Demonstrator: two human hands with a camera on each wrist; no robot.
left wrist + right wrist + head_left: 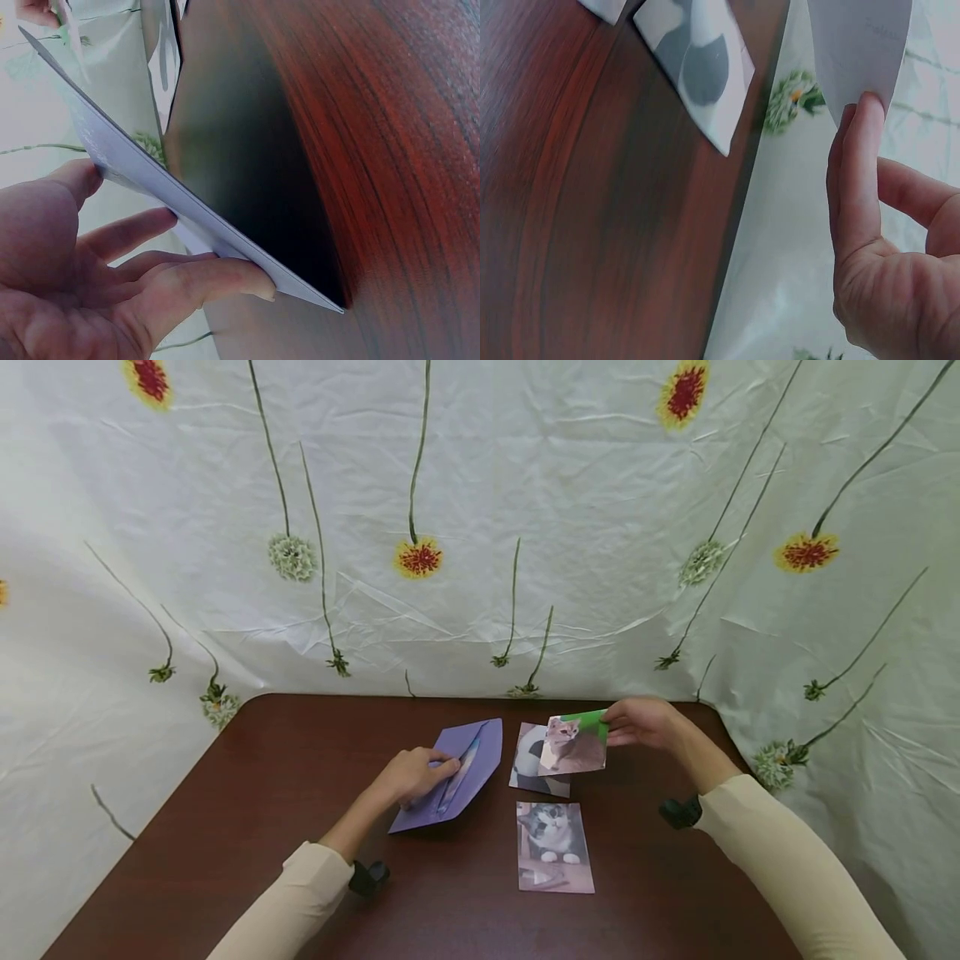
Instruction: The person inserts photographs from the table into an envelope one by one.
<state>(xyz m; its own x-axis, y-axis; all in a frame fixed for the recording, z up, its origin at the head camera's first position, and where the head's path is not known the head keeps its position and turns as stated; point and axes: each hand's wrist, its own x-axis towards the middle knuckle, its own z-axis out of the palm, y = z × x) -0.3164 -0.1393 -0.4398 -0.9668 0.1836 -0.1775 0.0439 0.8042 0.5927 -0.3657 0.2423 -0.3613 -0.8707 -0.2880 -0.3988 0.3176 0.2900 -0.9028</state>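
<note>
My left hand [417, 776] holds a purple envelope [483, 768] tilted up off the table, with its slit facing up. A colourful card edge shows inside that slit. In the left wrist view the fingers and thumb press against the envelope [150, 169]. My right hand [641, 723] pinches a cat photo [573, 745] with a green corner by its right edge. The right wrist view shows the photo's pale back [862, 52] at the fingertips. Under the held photo, partly covered, is a grey-and-white picture [528, 756] on the table.
A photo of a grey-and-white cat [555, 852] lies nearer the front of the dark brown table [225, 843]. Behind the table hangs a white cloth [465, 635] with printed flowers. Dark wrist cameras sit on both wrists.
</note>
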